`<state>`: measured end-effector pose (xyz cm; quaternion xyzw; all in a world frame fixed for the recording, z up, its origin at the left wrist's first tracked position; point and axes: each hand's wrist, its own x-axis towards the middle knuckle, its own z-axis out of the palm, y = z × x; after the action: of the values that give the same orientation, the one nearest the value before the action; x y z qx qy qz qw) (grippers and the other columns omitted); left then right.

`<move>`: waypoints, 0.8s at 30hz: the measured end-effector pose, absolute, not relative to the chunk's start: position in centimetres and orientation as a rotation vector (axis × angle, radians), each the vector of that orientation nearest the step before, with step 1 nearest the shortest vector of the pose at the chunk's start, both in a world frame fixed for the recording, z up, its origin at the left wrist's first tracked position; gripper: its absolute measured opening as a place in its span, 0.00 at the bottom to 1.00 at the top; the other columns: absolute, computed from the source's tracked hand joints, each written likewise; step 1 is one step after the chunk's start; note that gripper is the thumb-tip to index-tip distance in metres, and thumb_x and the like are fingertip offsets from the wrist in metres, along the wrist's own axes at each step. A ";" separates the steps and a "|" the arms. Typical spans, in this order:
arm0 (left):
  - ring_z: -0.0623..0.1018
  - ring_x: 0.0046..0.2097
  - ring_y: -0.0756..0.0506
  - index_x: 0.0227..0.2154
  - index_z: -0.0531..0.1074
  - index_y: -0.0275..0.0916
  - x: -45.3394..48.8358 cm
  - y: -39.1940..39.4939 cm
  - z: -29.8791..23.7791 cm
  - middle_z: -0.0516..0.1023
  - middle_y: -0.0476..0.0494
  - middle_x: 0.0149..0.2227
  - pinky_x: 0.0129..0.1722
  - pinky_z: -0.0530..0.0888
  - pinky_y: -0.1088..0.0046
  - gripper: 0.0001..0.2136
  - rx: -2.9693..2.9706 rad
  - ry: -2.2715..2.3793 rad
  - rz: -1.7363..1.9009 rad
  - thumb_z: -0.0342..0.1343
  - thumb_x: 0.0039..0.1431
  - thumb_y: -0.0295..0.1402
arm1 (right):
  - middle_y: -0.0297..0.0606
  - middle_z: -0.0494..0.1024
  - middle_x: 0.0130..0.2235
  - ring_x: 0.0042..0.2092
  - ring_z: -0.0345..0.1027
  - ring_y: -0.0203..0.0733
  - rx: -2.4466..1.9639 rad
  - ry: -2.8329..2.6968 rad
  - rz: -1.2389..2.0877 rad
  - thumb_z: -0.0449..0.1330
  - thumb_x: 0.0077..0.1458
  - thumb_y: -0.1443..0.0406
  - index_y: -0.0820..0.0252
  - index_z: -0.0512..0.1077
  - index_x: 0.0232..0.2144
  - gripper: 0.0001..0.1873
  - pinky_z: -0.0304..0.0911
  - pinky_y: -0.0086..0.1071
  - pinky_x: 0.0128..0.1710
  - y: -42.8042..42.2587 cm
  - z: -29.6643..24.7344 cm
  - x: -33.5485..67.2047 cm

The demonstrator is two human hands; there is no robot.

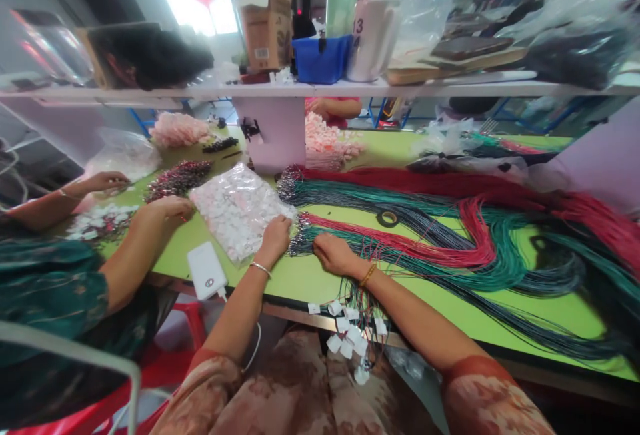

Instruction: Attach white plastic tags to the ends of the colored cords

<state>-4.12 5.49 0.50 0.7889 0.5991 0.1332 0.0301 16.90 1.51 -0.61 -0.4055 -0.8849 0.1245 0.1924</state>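
Observation:
My left hand (276,240) has its fingers drawn together at the right edge of a clear plastic bag (235,212) of small white connectors. What it grips, if anything, is too small to make out. My right hand (336,255) is closed just right of the metal-tipped wire ends (301,235), palm down over the green table; its fingertips hide whatever they hold. Red wires (400,238) and green wires (440,274) stretch rightward behind it. Below my right wrist, finished-looking wires with white connectors (353,335) hang over the table's front edge.
A white power bank (206,270) with a cable lies left of my left arm. A roll of black tape (387,218) rests among the wires. At left, a co-worker's hands (167,212) are over connectors and wires. A shelf (280,90) crosses above, bearing a blue bin (321,60).

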 end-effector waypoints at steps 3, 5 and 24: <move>0.72 0.41 0.42 0.41 0.73 0.38 -4.1 4.9 0.6 0.72 0.37 0.38 0.38 0.64 0.68 0.14 2.336 1.907 0.405 0.47 0.55 0.21 | 0.37 0.69 0.30 0.32 0.57 0.37 -1.091 -2.288 0.648 0.49 0.59 0.66 0.60 0.64 0.30 0.06 0.53 0.31 0.34 2.2 -0.7 17.6; 0.72 0.39 0.43 0.41 0.73 0.40 -4.3 4.6 0.9 0.71 0.38 0.39 0.36 0.64 0.70 0.13 2.208 1.926 0.557 0.49 0.56 0.22 | 0.33 0.67 0.28 0.30 0.56 0.35 -1.049 -2.112 0.872 0.51 0.58 0.63 0.59 0.62 0.28 0.07 0.53 0.29 0.32 2.6 -0.7 18.0; 0.69 0.26 0.56 0.33 0.71 0.36 -1.7 4.0 1.8 0.73 0.50 0.28 0.29 0.68 0.79 0.14 0.691 0.781 1.344 0.67 0.44 0.33 | 0.32 0.70 0.27 0.27 0.58 0.33 -1.023 -1.779 0.961 0.55 0.52 0.60 0.61 0.67 0.29 0.08 0.55 0.27 0.29 3.5 4.0 14.0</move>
<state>-1.73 4.00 1.82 0.3052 0.3452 0.5940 0.6594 13.99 3.47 3.98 -0.4090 -0.7109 0.3839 0.4242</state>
